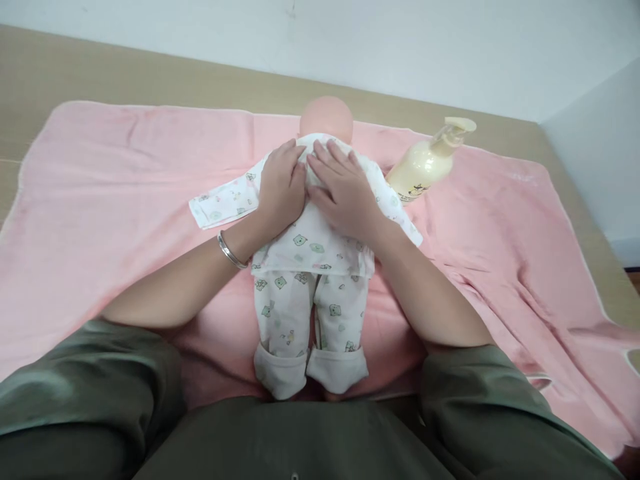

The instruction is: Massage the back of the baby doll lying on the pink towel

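A baby doll (326,119) lies on its belly with the back of its bald head toward me. It wears a white printed top (320,250) and white printed trousers (285,313) with turned-up cuffs. My left hand (283,187) rests flat on the left side of the doll's upper back, fingers stretched toward the collar. On the right side, my right hand (345,190) lies flat with its fingers somewhat spread. Both hands touch the top's cloth and hold nothing. The doll's own hands do not show beyond the long sleeves.
Beneath the doll spreads a pink blanket (125,167), wrinkled at the right. A cream pump bottle (423,167) leans or lies beside the doll's right-hand sleeve. The tan tabletop (150,77) shows around the blanket, with a white wall (375,47) behind it.
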Available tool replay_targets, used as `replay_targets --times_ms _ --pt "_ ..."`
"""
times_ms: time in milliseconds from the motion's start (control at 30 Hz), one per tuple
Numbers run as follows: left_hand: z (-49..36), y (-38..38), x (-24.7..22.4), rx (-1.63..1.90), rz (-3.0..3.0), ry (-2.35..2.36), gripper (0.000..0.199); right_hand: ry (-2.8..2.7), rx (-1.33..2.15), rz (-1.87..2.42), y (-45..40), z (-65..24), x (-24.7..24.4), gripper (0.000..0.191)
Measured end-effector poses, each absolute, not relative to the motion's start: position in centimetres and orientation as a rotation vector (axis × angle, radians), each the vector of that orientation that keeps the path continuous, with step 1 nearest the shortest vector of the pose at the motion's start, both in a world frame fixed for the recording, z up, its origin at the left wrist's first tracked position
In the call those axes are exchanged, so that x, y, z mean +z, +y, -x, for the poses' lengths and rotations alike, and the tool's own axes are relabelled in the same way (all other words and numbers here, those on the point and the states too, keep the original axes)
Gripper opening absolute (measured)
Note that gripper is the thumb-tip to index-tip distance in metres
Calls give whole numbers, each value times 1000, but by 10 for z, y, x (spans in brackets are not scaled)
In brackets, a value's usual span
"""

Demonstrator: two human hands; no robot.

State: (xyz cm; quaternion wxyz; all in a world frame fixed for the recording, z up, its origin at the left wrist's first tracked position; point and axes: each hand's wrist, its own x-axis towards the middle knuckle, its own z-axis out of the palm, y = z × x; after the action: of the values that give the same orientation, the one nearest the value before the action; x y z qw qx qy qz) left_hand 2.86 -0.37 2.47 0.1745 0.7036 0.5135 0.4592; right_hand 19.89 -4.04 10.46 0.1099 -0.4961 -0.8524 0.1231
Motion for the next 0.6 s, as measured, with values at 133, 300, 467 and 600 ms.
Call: replay_targets --times_ms 133,300,467,600 --pt "-30 -7 27 1338 -2102 1462 44 -2352 386 1668 -26 -205 107 71" --pt "-35 -8 30 1321 -2095 1470 46 -2304 218 1782 -68 -185 105 68" --pt "-36 -2 30 1183 -1963 1609 58 -2462 147 1468 -80 -180 99 64" --pt "-35 -3 31 1191 -2007 1581 55 -2477 316 1493 -48 -194 103 62"
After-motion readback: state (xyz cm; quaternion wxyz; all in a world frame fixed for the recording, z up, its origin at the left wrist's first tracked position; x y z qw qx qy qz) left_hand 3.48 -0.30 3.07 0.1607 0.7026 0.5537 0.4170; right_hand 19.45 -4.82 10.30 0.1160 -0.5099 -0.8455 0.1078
